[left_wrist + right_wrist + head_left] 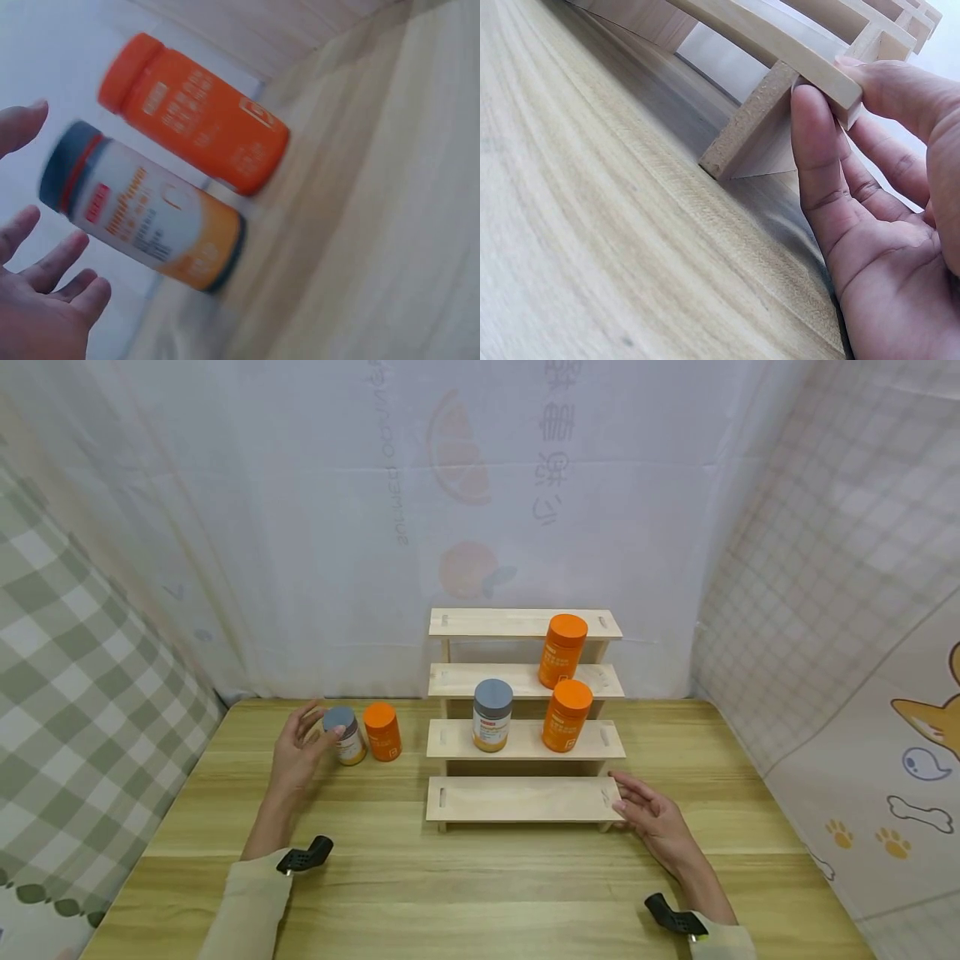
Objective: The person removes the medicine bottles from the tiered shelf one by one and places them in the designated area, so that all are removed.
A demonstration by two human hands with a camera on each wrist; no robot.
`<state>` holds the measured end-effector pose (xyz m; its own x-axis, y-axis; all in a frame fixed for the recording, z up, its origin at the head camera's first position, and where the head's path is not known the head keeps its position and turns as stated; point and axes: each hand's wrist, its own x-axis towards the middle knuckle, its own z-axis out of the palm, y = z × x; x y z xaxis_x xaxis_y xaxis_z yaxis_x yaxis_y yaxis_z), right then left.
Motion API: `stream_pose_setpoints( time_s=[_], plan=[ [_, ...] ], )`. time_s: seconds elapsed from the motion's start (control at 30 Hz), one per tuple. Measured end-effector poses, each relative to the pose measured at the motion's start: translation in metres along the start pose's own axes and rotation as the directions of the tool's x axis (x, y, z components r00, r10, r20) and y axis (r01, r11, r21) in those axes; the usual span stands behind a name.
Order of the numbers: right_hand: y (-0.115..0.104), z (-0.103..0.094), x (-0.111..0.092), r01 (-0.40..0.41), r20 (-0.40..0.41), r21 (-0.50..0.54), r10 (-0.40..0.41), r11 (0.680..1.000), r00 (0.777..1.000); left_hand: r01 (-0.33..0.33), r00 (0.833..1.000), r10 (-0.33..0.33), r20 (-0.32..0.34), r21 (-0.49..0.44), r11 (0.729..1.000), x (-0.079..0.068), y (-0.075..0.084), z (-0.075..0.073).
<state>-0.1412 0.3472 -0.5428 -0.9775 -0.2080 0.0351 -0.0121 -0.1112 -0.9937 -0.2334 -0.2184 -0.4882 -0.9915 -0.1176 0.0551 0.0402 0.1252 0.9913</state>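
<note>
Upright, the grey-lidded jar (350, 744) stands; left hand (298, 757) spread; right hand (660, 828) pinching shelf (517, 798).

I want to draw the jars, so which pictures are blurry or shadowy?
Left wrist view: dim, the grey-lidded jar and orange jar blurred, small print smeared; head view: brighter, edges clearer; right wrist view: right hand fairly sharp, soft shadow on the table beneath the wooden shelf.

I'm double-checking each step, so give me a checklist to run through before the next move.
1. Right hand pinching the end of the lowest shelf: ok.
2. Left hand gripping the grey-lidded jar: not ok, fingers spread near it.
3. Grey lid screwed tight: cannot tell.
4. Orange jar beside it upright: ok.
5. Three jars on the wooden rack upright: ok.
</note>
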Motion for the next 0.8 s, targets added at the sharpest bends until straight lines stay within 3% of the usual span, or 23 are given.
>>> stream_pose_setpoints(
  time_s=[0.3, 0.53, 0.8],
  plan=[
    [0.000, -0.001, -0.002, 0.029, 0.032, 0.026, -0.029, 0.999, 0.999, -0.150, 0.988, 0.150, -0.043, 0.004, 0.989, -0.002, 0.030, 0.005],
    [0.000, -0.001, -0.002, 0.031, 0.032, 0.028, -0.032, 0.999, 0.999, -0.265, 0.964, 0.265, -0.009, 0.000, 0.964, -0.003, 0.051, 0.015],
    [0.000, 0.000, -0.001, 0.016, 0.010, -0.010, -0.016, 1.000, 1.000, -0.322, 0.945, 0.322, 0.061, -0.016, 0.947, -0.005, 0.073, 0.030]
  ],
)
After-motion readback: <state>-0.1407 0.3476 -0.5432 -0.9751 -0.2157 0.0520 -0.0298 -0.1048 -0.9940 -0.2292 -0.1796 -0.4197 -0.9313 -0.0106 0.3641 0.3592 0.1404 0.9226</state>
